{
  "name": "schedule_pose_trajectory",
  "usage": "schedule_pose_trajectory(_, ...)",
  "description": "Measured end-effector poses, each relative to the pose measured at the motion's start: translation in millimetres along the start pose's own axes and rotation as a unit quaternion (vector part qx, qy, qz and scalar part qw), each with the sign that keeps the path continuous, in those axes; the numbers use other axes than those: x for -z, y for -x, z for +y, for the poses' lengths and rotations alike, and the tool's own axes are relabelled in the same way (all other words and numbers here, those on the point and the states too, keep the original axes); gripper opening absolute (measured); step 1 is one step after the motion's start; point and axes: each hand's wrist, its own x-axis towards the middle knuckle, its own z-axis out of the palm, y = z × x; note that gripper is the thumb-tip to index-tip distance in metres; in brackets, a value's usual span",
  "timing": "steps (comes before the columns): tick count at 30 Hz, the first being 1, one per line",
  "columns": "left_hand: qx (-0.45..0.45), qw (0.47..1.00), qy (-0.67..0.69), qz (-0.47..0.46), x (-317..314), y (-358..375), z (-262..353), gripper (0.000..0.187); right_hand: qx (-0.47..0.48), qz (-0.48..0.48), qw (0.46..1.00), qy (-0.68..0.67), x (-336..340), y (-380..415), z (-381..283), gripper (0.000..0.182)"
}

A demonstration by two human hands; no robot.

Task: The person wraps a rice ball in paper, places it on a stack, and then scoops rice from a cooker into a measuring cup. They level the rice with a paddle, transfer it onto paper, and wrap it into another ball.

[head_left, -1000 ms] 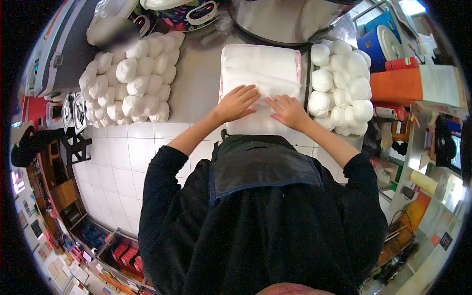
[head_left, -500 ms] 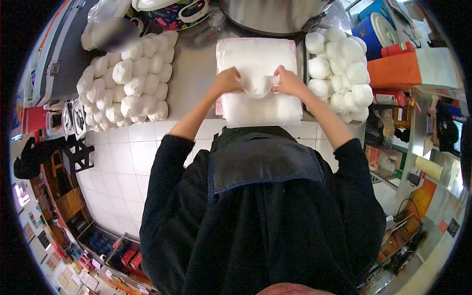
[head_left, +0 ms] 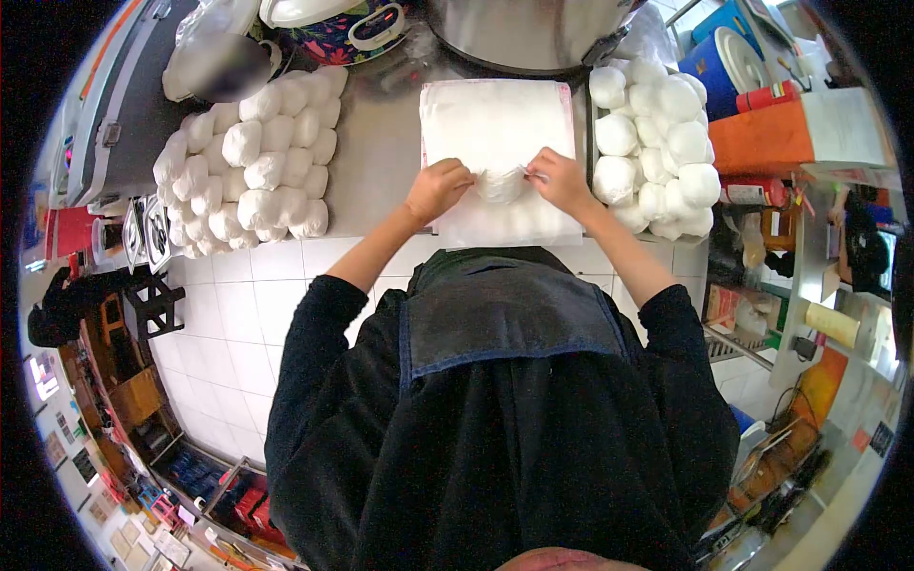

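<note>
White floor tiles (head_left: 276,314) showed between the person's dark clothes (head_left: 514,428) and a metal surface (head_left: 376,171). At the far side of that surface stood a large metal pot (head_left: 528,33), with a flowered pot (head_left: 324,40) to its left. Rounded white lumps were heaped on both sides, a left pile (head_left: 257,157) beyond a bare strip of metal and a right pile (head_left: 657,143). Between these piles, nearer the right one, lay a stack of white sheets (head_left: 495,119), pink along its side edges. Left hand (head_left: 441,190) and right hand (head_left: 560,183) faced each other over the stack, their fingers drawn narrow in a pinch. Smallest was the white bundle (head_left: 500,186), creased and rounded, resting on the sheets between both hands, its left and right ends held by the fingers.
</note>
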Motion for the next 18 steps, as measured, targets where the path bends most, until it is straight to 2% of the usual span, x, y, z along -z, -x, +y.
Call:
schedule_pose_trajectory(2,-0.016,0.999,-0.046,0.008,-9,9,2,0.015,0.130,0.120,0.978,0.111,-14,12,1,0.012)
schedule_pose_trajectory(3,-0.030,0.995,-0.096,0.019,-13,12,3,0.016,0.191,0.138,0.950,0.205,-17,16,4,0.017)
schedule_pose_trajectory(4,-0.030,0.995,-0.095,0.019,-17,13,4,0.016,0.191,0.138,0.950,0.205,-14,18,-3,0.017)
schedule_pose_trajectory(6,-0.032,0.992,-0.101,0.069,-22,13,7,0.026,0.183,0.148,0.923,0.304,-4,19,-23,0.025)
schedule_pose_trajectory(10,-0.032,0.993,-0.063,0.094,-17,14,24,0.025,0.153,0.092,0.956,0.234,-13,20,-11,0.029)
schedule_pose_trajectory(11,0.021,0.991,-0.012,0.129,-23,16,21,0.024,0.066,0.076,0.991,0.090,-15,17,-12,0.027)
schedule_pose_trajectory(12,0.073,0.983,0.039,0.164,-28,16,16,0.024,-0.019,0.058,0.997,-0.057,-17,13,-13,0.026)
schedule_pose_trajectory(13,0.316,0.923,0.184,0.120,-22,15,25,0.022,-0.084,0.058,0.992,-0.071,-11,7,-25,0.022)
schedule_pose_trajectory(14,0.313,0.924,0.181,0.122,-18,15,31,0.022,-0.080,0.061,0.992,-0.071,-12,7,-31,0.022)
schedule_pose_trajectory(15,0.342,0.893,0.236,0.171,-15,12,35,0.021,-0.182,0.071,0.954,-0.225,-13,6,-34,0.019)
schedule_pose_trajectory(16,0.370,0.855,0.291,0.217,-14,9,39,0.021,-0.279,0.078,0.882,-0.372,-16,4,-35,0.018)
schedule_pose_trajectory(17,0.381,0.847,0.278,0.245,-16,4,44,0.020,-0.293,0.110,0.840,-0.444,-25,3,-34,0.017)
schedule_pose_trajectory(18,0.379,0.848,0.279,0.245,-19,-3,47,0.020,-0.292,0.112,0.840,-0.443,-31,1,-32,0.017)
